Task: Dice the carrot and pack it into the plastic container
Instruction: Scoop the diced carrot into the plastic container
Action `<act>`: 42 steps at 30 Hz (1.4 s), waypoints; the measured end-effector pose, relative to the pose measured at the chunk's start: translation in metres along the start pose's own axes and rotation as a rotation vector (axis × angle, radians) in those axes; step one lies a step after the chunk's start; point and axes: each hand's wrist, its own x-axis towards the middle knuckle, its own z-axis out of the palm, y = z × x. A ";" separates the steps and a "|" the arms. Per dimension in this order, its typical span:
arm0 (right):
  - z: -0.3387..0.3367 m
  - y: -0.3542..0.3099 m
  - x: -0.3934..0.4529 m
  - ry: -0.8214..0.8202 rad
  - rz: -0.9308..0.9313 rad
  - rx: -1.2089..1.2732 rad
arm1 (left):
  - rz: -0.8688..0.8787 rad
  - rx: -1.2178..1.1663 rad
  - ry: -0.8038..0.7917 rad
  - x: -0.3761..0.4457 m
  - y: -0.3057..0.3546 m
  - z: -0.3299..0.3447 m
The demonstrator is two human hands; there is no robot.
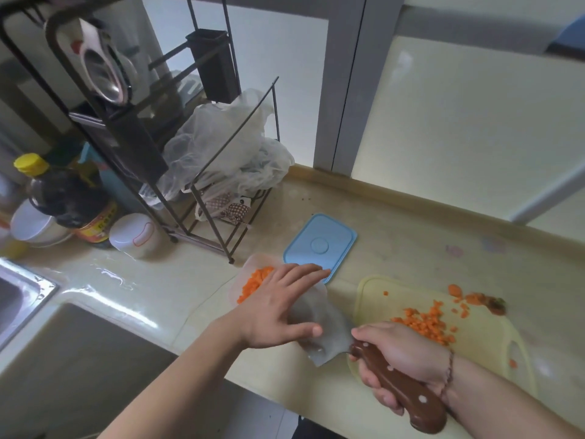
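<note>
Gripping the cleaver (319, 324) by its brown handle, the right hand (399, 356) is seen; the left hand (278, 307) is spread flat over the blade and plastic container (250, 280), where diced carrot (254, 282) lies; more remains on the cutting board (474, 337).

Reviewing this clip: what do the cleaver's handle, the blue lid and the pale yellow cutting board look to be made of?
Brown cleaver handle: likely wood, glossy finish, with pale metal-looking rivets showing. Blue rectangular lid: plastic, smooth matte, with a moulded rim and a round embossed centre. Pale yellow cutting board: probably plastic, slightly translucent, with rounded corners and a cut-out grip.
</note>
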 end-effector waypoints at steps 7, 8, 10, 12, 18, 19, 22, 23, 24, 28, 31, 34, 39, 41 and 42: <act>0.001 0.006 0.001 -0.039 -0.018 0.012 | -0.010 0.325 0.053 -0.011 -0.018 -0.002; 0.001 0.009 -0.001 -0.051 -0.019 0.019 | -0.020 0.401 0.092 -0.014 -0.026 -0.001; -0.003 0.017 -0.006 -0.082 -0.035 0.024 | -0.112 0.510 0.149 -0.020 -0.042 0.003; -0.009 0.027 -0.016 -0.105 -0.062 0.026 | -0.236 0.515 0.184 -0.025 -0.051 0.007; -0.058 0.081 -0.058 -0.088 -0.193 0.003 | -0.307 0.422 0.551 -0.012 -0.024 0.027; -0.070 0.094 -0.066 -0.035 -0.223 -0.026 | -0.330 0.460 0.622 -0.010 -0.015 0.035; -0.104 0.138 -0.086 0.221 -0.288 -0.053 | -0.302 0.456 0.752 0.002 0.012 0.065; -0.115 0.154 -0.091 0.321 -0.302 -0.041 | -0.271 0.443 0.750 0.007 0.023 0.076; -0.126 0.173 -0.092 0.433 -0.312 -0.011 | -0.247 0.439 0.742 0.013 0.033 0.086; -0.167 0.215 -0.100 0.797 -0.325 -0.087 | -0.312 0.367 0.778 0.034 0.069 0.121; -0.196 0.223 -0.096 0.819 -0.311 -0.223 | -0.315 0.244 0.719 0.050 0.094 0.149; -0.214 0.224 -0.089 0.744 -0.262 -0.272 | -0.329 0.169 0.544 0.063 0.118 0.188; -0.233 0.228 -0.079 0.726 -0.262 -0.298 | -0.436 0.228 0.394 0.088 0.150 0.234; -0.239 0.229 -0.074 0.700 -0.272 -0.312 | -0.439 0.268 0.346 0.095 0.159 0.247; -0.242 0.230 -0.072 0.685 -0.281 -0.319 | -0.431 0.301 0.311 0.097 0.163 0.254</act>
